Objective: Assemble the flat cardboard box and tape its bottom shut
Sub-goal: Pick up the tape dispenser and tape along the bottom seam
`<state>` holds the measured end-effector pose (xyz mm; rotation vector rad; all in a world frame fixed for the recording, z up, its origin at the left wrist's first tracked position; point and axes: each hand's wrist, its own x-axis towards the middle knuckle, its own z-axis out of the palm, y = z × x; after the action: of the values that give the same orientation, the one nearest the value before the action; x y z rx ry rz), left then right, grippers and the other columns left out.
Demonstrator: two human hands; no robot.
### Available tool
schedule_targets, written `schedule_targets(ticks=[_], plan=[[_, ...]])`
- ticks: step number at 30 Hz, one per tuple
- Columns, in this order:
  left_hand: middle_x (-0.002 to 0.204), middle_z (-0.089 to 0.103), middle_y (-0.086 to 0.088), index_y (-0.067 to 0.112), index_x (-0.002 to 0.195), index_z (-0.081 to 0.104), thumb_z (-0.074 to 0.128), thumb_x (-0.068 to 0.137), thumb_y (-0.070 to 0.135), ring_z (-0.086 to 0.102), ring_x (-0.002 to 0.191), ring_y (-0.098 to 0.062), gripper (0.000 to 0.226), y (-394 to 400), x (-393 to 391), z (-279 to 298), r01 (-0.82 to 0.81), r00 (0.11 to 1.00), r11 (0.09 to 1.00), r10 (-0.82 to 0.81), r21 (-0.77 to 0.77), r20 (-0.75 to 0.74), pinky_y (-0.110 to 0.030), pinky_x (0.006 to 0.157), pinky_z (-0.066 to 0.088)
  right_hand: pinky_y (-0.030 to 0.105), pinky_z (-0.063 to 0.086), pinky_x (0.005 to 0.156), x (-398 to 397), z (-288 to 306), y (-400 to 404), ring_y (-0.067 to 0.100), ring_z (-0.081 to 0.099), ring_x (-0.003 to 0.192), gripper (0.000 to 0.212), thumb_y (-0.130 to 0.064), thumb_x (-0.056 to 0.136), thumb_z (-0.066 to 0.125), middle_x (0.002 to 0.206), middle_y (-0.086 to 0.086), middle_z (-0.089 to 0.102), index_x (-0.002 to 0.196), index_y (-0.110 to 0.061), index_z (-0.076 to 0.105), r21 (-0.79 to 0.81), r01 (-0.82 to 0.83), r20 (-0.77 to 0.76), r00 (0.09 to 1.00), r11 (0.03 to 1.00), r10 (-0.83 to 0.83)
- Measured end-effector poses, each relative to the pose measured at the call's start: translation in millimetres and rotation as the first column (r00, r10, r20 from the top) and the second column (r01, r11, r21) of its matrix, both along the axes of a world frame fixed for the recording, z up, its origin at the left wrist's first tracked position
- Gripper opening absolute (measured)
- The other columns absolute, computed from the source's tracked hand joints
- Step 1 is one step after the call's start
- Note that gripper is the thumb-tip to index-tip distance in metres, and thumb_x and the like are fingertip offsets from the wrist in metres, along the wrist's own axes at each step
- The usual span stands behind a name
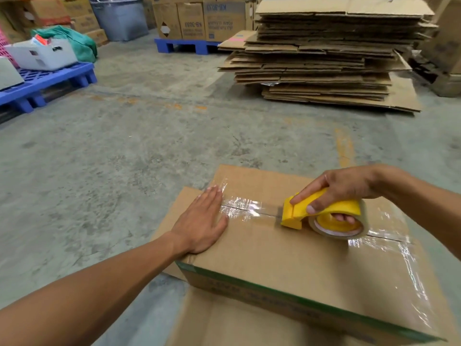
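The brown cardboard box [287,248] sits upside down on the grey concrete floor [124,158]. The left hand [202,221] presses flat on its flaps, fingers together. The right hand [341,191] grips a yellow plastic tape dispenser [299,213] over the clear-taped centre seam.

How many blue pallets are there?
2. One blue pallet sits at the left, holding a white basket. The other is farther back near the middle, under printed cartons. More may be hidden behind the flat cardboard stack.
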<state>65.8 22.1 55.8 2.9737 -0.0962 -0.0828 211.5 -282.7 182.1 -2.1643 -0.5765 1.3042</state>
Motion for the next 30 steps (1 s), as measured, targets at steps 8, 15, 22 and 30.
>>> schedule_targets(ticks=[8, 15, 22, 30], plan=[[0.162, -0.017, -0.01, 0.011, 0.154, -0.012, 0.007, 0.09, 0.048, -0.018, 0.149, -0.024, 0.076, -33, 7, 15, 0.03, 1.0, 0.99, -0.03, 0.136, -0.008, -0.04, 0.12, -0.012, 0.024, 0.051, 0.039, -12, 4, -4, 0.017, 0.055, 0.037, 0.04, -0.014, 0.084, 0.077, 0.051, 0.002, 0.064, 0.122, -0.026, 0.071, -0.039, -0.018, 0.106, 0.994, 0.999, 0.022], [0.165, -0.008, 0.004, 0.022, 0.156, -0.003, 0.016, 0.099, 0.046, -0.012, 0.15, -0.015, 0.065, -93, 27, 0, 0.219, 0.976, 0.974, -0.219, 0.054, -0.018, -0.039, 0.122, -0.006, 0.024, 0.051, 0.038, -6, 3, 3, 0.018, 0.056, 0.043, 0.038, -0.015, 0.083, 0.078, 0.064, 0.005, 0.069, 0.119, -0.027, 0.073, -0.061, 0.002, 0.081, 0.997, 0.998, 0.003], [0.162, -0.011, 0.016, 0.036, 0.154, -0.007, 0.008, 0.096, 0.054, -0.015, 0.149, -0.009, 0.063, -42, 23, 1, 0.226, 0.974, 0.973, -0.223, 0.054, -0.048, -0.034, 0.121, -0.007, 0.024, 0.052, 0.04, -5, 2, 31, 0.017, 0.057, 0.043, 0.037, -0.019, 0.083, 0.078, 0.063, 0.001, 0.071, 0.119, -0.027, 0.073, -0.063, -0.062, 0.091, 0.994, 0.996, 0.068], [0.162, -0.006, 0.018, 0.038, 0.154, -0.001, 0.003, 0.09, 0.052, -0.011, 0.149, -0.008, 0.066, 17, -2, 9, 0.092, 0.994, 0.995, -0.09, 0.029, -0.063, -0.035, 0.121, -0.007, 0.025, 0.053, 0.046, -8, -7, 106, 0.023, 0.057, 0.05, 0.04, -0.026, 0.079, 0.081, 0.087, 0.018, 0.071, 0.118, -0.027, 0.073, -0.037, -0.164, 0.099, 0.981, 0.986, 0.167]])
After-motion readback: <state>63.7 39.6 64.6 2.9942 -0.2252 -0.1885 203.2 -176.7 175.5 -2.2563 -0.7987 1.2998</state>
